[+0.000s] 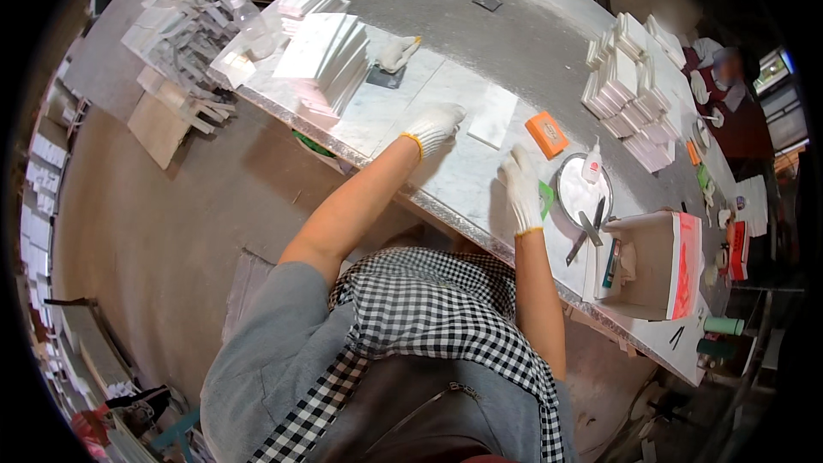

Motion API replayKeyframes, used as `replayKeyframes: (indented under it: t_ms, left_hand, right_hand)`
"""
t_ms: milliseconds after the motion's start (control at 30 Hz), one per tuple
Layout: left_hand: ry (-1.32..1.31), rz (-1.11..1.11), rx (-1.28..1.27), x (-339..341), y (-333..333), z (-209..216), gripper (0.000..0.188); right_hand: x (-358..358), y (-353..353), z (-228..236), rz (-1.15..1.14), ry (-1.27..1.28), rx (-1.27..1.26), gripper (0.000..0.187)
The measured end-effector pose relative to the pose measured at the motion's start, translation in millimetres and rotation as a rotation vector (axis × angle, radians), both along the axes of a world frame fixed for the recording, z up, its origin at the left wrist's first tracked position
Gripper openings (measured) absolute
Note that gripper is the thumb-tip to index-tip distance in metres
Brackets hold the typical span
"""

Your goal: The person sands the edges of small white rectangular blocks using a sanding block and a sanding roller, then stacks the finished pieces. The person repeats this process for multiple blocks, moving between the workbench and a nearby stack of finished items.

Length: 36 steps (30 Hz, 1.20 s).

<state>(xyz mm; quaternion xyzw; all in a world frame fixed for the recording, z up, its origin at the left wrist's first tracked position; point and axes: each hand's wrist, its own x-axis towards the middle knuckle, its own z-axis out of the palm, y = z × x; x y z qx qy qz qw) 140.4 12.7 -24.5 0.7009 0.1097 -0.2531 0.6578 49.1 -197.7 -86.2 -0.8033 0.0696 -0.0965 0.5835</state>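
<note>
A white rectangular tile (494,117) lies flat on the work table, between and just beyond my hands. My left hand (435,128), in a white knit glove with a yellow cuff, is nearest its left edge. The fingers there stretch forward, seemingly holding nothing. On the other side, my gloved right hand (519,182) hovers over the table, its fingers loosely bent and apart. Close to it are an orange box (547,135), a green flat piece (545,201) and a round metal dish of white powder (576,199). The dish carries a white squeeze bottle (592,163) and metal blades (591,227).
Stacked white tiles (321,56) stand at the table's left, beside a crumpled glove (397,53). More tile stacks (626,90) rise at the right. An open cardboard box (647,261) sits near the right end. Another person (716,77) is at the far right.
</note>
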Motion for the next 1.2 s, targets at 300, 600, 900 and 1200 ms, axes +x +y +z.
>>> replayKeyframes:
  t_ms: [300,600,900,1200]
  left_hand:
    - [0.118,-0.059,0.027,33.3,-27.0,-6.2,0.035]
    - [0.120,-0.089,-0.131,68.5,-17.9,-42.6,0.055]
    - [0.059,-0.199,-0.103,25.0,-4.6,7.4,0.053]
    - [0.072,-0.029,-0.693,-39.0,23.5,4.7,0.048]
  right_hand:
    - [45.7,14.6,4.1,0.003,0.142,0.062,0.051]
    - [50.1,8.5,22.8,0.022,0.334,0.482,0.033]
    - [5.6,39.4,63.8,-0.066,0.308,0.847,0.038]
    - [-60.1,62.3,59.1,0.036,-0.049,0.090,0.052]
